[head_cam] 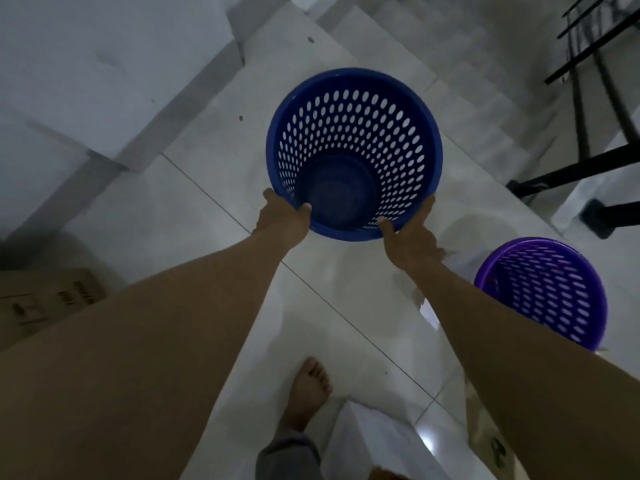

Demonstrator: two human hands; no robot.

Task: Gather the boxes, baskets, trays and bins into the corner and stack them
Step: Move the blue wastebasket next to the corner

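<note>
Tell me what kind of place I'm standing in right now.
Probably a home's hallway or landing beside a staircase: glossy white floor tiles, pale steps with a black metal railing, plus a blue perforated basket and a purple basket.

Ahead, over the floor (214, 161), basket (339, 192) between left grip (282, 216) on the near-left rim and right grip (412, 237) on the near-right rim. Off to the right, second basket (543, 292); far left, cardboard box (48, 299); farther ahead, stairs (450, 74).
</note>
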